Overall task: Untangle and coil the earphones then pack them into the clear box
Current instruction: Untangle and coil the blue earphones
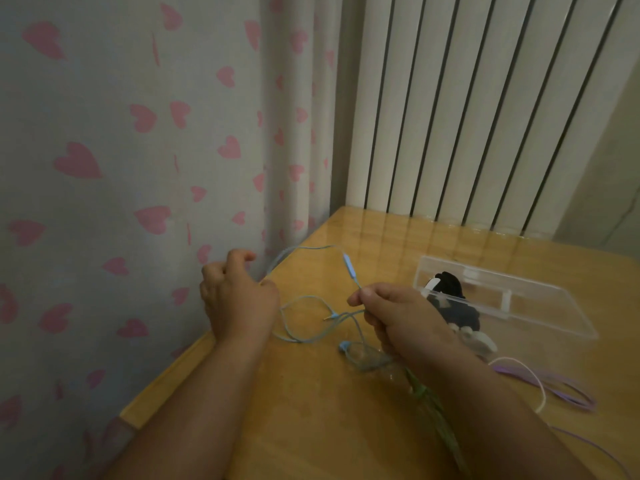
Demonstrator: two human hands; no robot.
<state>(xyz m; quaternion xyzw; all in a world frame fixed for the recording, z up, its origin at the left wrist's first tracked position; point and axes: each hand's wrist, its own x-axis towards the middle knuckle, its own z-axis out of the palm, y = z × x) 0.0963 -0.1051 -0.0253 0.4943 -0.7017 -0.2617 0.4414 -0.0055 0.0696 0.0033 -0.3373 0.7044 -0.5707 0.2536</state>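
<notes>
my right hand (398,313) pinches the blue earphone cable (308,337) below its remote; left hand (239,299) loosely curled, its grip unclear

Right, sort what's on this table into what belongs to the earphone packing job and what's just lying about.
Belongs to the job:
- blue earphones, cable pinched in the right hand
- clear box, open on the table
- left hand, by the cable
- purple cable, possibly more earphones

Lying about:
- black and white item at the box
- heart-print curtain
- radiator
</notes>
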